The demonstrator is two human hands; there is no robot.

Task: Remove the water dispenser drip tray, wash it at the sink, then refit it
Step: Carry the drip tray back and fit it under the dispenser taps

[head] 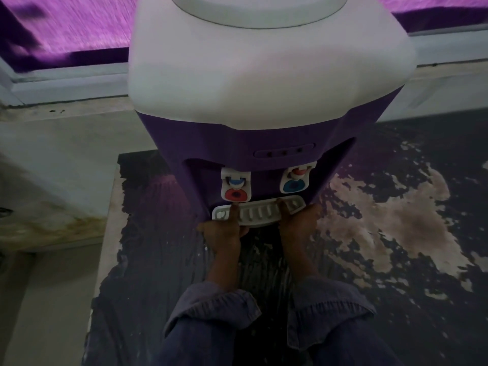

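Plastic by the look of it, the white slotted drip tray (260,213) should be light and stiff, a thin moulding that could crack if twisted and turn slick when wet; water may lie under its grille, so it wants to be kept level. It sits at the foot of the purple and white dispenser (264,75), at 6 o'clock of the body, in the recess just under the taps; whether it is fully seated cannot be told. The left hand (224,231) pinches it toward the 7 o'clock end, thumb on the grille, and the right hand (298,223) grasps it toward the 4 o'clock end likewise; the fingers beneath are hidden. Those two ends seem the soundest hold. The red tap (235,194) hangs right above the left thumb and the blue tap (294,186) at the tray's 1 o'clock, so lifting risks knocking them. The dispenser stands on a dark, peeling tabletop (396,207), with a purple curtain (79,27) at 11 o'clock
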